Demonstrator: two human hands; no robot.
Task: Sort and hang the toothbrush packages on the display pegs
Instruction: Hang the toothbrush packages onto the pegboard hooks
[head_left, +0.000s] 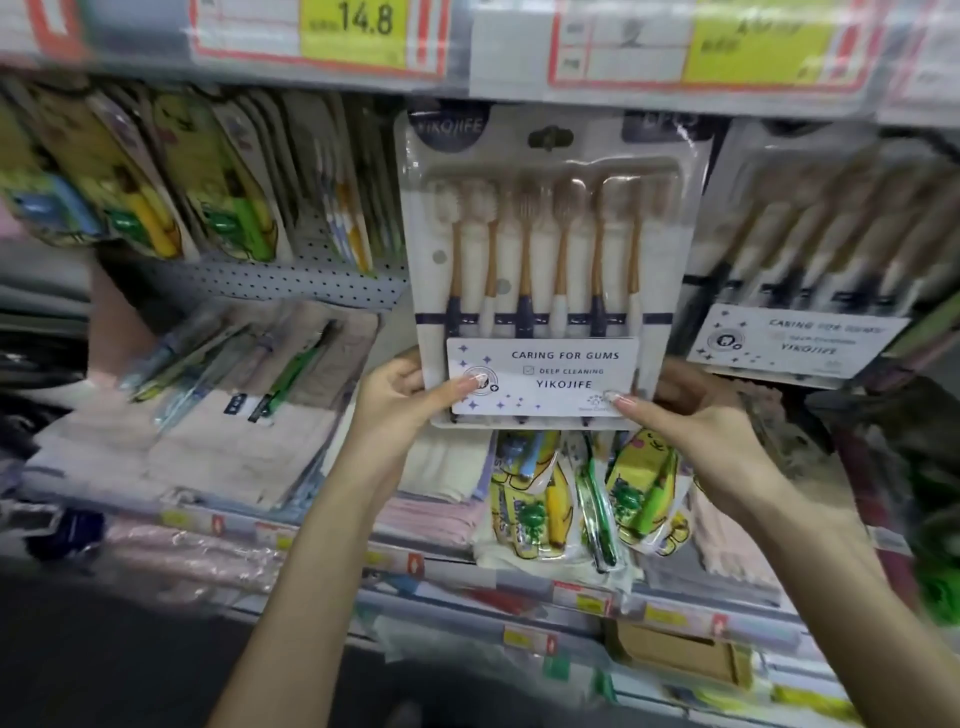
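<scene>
A large white toothbrush multipack (550, 260) labelled YIKOJIFE, with several brown-handled brushes, is upright in front of the pegboard. Its hang hole (549, 137) sits level with a dark peg end. My left hand (400, 400) pinches the pack's lower left corner, thumb on the label. My right hand (696, 415) grips the lower right corner. A matching multipack (826, 260) hangs to the right. Yellow children's toothbrush packs (156, 187) hang on pegs at the left.
Loose yellow and green toothbrush packs (587, 493) lie on the shelf below my hands. More slim packs (249, 364) rest on folded towels at the left. Price tags (353, 31) line the shelf edge above. Perforated pegboard (291, 280) shows behind the left pegs.
</scene>
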